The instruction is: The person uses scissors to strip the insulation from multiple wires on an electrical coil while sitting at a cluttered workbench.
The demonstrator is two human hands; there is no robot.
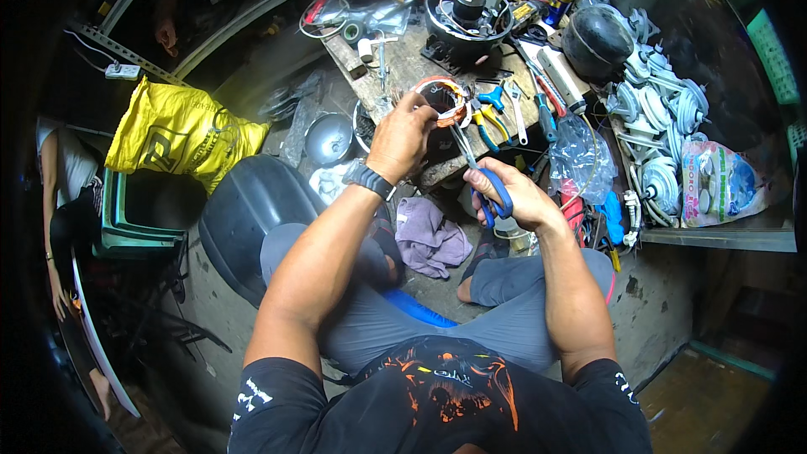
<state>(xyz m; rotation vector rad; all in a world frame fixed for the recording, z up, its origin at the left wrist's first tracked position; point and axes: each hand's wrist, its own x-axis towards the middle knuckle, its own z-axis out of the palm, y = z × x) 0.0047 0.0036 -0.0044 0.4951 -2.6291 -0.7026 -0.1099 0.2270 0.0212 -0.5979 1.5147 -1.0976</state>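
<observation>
My left hand (pixel 399 134) is closed round a round motor part (pixel 450 97) with orange and white wire windings, holding it over the front edge of the cluttered wooden workbench (pixel 350 57). My right hand (pixel 504 193) grips blue-handled scissors (pixel 496 197), their steel blades pointing up to the lower side of the windings; whether the tips touch wire is too small to tell. Just right of the part lie blue pliers (pixel 492 97), yellow-and-blue pliers (pixel 490 128) and a silver wrench (pixel 516 113). A metal bowl (pixel 328 139) sits to the left of my left hand.
A yellow sack (pixel 172 122) lies on a green crate (pixel 139 231) at left, beside a black cushion (pixel 248 219). A motor housing (pixel 466 13) stands at the back; white plastic parts (pixel 660 118) crowd the right. A purple cloth (pixel 430 235) is below. Another person (pixel 59 189) is at far left.
</observation>
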